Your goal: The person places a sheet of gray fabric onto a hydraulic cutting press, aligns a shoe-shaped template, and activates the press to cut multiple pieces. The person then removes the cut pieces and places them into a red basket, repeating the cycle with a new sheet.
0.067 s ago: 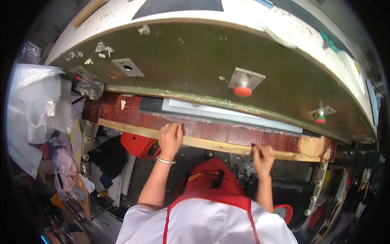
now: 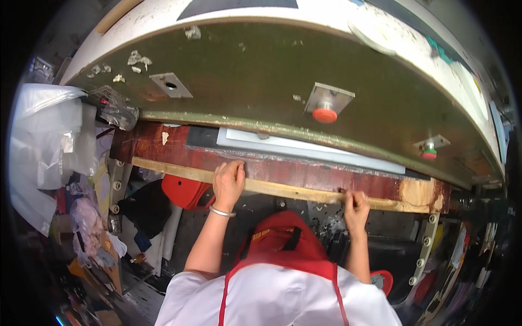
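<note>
Both of my hands are at the front of a reddish-brown board [image 2: 304, 174], whose near edge is a pale wooden strip [image 2: 283, 189]. My left hand [image 2: 228, 182], with a silver bracelet at the wrist, rests at that strip with its fingers curled closed. What they hold, if anything, is hidden. Farther right along the strip, my right hand [image 2: 356, 206] is closed in a pinch; its contents are too small to make out. Beyond my hands, a pale grey-white flat panel [image 2: 304, 150] lies on a black sheet [image 2: 204, 138], partly under the green machine front.
A green machine panel [image 2: 234, 76] overhangs the board, with a red push button [image 2: 324, 114] and a green one [image 2: 429, 150]. Clear plastic sheets [image 2: 49, 136] hang at the left. A red stool [image 2: 185, 191] stands below the board. Rails with rollers [image 2: 420, 263] flank my space.
My right hand has shifted slightly to the right along the strip, still pinched. My left hand stays almost where it was.
</note>
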`<state>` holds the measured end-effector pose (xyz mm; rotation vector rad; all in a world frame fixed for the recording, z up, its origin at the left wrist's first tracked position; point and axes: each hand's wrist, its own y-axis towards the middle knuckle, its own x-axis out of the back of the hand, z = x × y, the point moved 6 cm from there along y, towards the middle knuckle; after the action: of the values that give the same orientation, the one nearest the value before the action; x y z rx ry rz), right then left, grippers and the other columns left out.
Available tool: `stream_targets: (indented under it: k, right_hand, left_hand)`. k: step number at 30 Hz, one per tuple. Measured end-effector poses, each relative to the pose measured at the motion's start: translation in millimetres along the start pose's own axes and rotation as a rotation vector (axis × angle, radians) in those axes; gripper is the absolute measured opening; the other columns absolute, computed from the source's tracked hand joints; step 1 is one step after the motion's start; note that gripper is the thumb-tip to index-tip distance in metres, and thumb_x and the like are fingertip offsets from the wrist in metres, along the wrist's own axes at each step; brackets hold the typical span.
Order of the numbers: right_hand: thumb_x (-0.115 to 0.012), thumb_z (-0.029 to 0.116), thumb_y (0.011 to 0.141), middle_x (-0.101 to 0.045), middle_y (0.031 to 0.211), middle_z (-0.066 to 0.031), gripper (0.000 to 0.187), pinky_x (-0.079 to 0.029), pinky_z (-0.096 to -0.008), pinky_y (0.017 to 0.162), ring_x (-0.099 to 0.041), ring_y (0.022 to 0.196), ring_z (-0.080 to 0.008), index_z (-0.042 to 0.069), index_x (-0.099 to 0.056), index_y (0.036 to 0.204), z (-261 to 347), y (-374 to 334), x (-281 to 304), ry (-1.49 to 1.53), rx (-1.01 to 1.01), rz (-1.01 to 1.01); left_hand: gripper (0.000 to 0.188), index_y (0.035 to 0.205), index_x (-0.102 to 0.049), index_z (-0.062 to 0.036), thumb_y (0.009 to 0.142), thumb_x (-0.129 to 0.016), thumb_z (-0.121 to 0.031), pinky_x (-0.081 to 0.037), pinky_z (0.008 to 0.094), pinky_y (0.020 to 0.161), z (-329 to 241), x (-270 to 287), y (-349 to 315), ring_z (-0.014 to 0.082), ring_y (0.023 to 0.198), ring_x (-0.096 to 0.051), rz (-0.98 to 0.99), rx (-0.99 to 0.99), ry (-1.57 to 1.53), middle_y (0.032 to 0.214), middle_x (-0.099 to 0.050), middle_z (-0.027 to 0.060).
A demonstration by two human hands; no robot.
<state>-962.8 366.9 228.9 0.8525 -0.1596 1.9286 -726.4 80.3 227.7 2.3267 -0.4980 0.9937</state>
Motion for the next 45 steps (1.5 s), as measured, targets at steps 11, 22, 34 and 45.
stream_targets:
  k: [11, 22, 34, 45]
  right_hand:
    - [-0.073, 0.015, 0.073, -0.051, 0.124, -0.0180, 0.053, -0.039, -0.0394, 0.097, -0.047, 0.115, -0.0340, 0.002, -0.053, 0.120, 109, 4, -82, 0.189, 0.202, 0.168]
    - [-0.081, 0.005, 0.057, -0.040, 0.133, -0.0200, 0.095, -0.035, -0.0421, 0.104, -0.040, 0.125, -0.0303, 0.008, -0.032, 0.138, 153, -65, -126, 0.692, -0.077, 0.540]
    - [-0.078, 0.008, 0.064, -0.028, 0.140, -0.0255, 0.092, -0.035, -0.0466, 0.103, -0.031, 0.130, -0.0420, -0.001, -0.026, 0.140, 101, -63, -99, 0.145, 0.191, 0.361]
    - [-0.044, 0.037, 0.095, -0.008, 0.148, -0.0313, 0.078, -0.006, -0.0434, 0.114, -0.008, 0.140, -0.0382, -0.013, -0.006, 0.141, 37, 168, 102, -0.158, 0.081, -0.700]
  left_hand:
    - [0.008, 0.086, -0.065, -0.0084, 0.079, -0.064, -0.011, -0.041, 0.0381, 0.061, -11, 38, -104, 0.0256, 0.066, -0.055, 0.085, -0.008, 0.116, 0.074, -0.063, 0.0064]
    - [0.010, 0.086, -0.064, -0.0082, 0.077, -0.064, -0.010, -0.037, 0.0354, 0.057, -18, 82, -198, 0.0223, 0.063, -0.052, 0.132, -0.047, 0.113, 0.069, -0.057, 0.0041]
    - [0.009, 0.085, -0.065, -0.0070, 0.077, -0.062, -0.008, -0.039, 0.0349, 0.056, -19, 75, -178, 0.0244, 0.062, -0.054, 0.157, -0.073, 0.088, 0.070, -0.060, 0.0064]
    - [0.009, 0.087, -0.066, -0.0062, 0.079, -0.061, -0.008, -0.042, 0.0366, 0.056, -16, 26, -63, 0.0253, 0.064, -0.057, 0.051, -0.112, 0.076, 0.074, -0.063, 0.0063]
